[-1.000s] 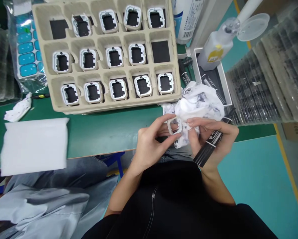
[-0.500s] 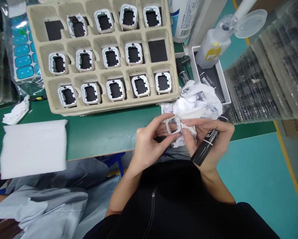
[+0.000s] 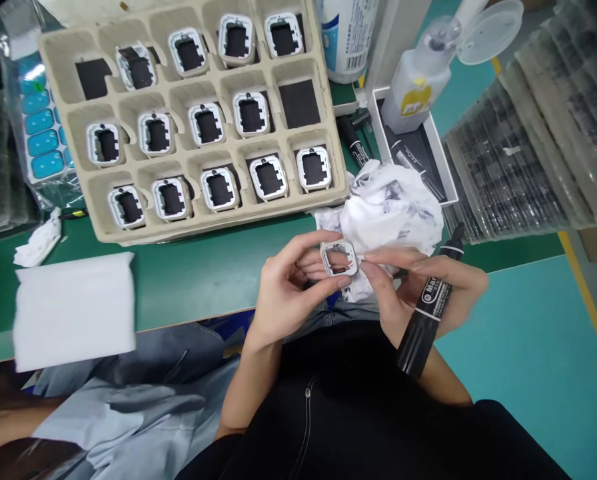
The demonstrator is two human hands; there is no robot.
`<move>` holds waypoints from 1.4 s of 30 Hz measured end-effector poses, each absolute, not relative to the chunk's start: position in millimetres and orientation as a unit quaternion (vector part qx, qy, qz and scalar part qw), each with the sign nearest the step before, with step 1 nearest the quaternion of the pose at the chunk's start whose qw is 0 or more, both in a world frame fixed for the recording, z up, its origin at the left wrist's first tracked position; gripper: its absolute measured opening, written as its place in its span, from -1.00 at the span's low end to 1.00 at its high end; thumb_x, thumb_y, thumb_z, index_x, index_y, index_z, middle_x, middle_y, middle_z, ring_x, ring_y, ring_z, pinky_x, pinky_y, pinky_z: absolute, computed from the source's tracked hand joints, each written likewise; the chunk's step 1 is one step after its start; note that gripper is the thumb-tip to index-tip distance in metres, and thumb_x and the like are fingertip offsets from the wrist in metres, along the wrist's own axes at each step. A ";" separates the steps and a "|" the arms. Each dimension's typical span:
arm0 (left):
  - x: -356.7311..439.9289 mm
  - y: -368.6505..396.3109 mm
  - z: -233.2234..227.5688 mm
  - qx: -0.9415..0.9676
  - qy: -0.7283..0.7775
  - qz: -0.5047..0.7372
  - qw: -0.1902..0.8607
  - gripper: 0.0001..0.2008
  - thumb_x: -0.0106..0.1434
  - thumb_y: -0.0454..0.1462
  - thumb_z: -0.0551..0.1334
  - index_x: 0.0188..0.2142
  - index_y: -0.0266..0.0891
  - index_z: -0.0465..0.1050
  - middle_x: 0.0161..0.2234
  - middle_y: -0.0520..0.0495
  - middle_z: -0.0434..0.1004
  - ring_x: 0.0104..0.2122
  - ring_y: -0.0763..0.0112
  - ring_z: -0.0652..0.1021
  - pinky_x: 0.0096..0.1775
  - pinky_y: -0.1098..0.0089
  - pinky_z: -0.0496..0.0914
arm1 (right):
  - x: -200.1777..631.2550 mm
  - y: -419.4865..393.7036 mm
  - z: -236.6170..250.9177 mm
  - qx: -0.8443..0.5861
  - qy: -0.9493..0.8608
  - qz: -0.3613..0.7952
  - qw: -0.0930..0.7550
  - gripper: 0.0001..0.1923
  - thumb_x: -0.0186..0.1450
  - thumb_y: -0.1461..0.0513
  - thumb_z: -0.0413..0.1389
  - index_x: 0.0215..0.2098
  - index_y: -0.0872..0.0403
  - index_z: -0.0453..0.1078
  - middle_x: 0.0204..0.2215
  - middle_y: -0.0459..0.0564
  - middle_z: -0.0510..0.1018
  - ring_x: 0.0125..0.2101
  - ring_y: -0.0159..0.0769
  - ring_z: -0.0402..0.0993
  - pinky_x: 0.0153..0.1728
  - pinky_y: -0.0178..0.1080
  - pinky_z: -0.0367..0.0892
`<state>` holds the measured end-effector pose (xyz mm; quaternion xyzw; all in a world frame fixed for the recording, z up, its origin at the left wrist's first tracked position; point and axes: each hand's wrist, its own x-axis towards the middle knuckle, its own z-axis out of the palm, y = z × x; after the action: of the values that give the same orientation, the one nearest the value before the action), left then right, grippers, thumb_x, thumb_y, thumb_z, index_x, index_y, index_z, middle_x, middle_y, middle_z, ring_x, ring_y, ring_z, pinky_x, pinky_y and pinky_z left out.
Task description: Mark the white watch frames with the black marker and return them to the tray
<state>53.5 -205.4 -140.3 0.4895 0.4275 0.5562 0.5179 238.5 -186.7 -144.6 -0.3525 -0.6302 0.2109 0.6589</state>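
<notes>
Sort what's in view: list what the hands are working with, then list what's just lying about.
In hand:
left hand and right hand on the white frame
black marker
stained cloth

Lying about:
pulp tray
squeeze bottle
white foam sheet

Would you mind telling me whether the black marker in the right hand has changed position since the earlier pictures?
Yes. Against the crumpled white cloth, the black marker has swung more upright, its cap now just beside the cloth's right edge, gripped in the right hand.
</notes>
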 end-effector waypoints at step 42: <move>58.1 -213.1 -145.7 0.560 0.502 0.519 0.406 -0.45 0.49 -0.06 0.68 0.37 -0.09 0.72 -0.02 -0.03 0.96 -0.09 0.19 0.95 0.09 0.32 0.88 | 222.4 -172.1 -150.4 -0.391 -0.704 0.063 0.589 -0.52 0.44 0.50 0.50 -0.27 -0.12 0.41 -0.11 -0.20 0.91 -0.21 -0.15 0.90 -0.21 -0.11 0.91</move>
<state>58.1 -213.1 -145.7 0.5602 0.5022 0.5187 0.4061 222.4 -172.1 -150.4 -0.3910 -0.7041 0.0629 0.5894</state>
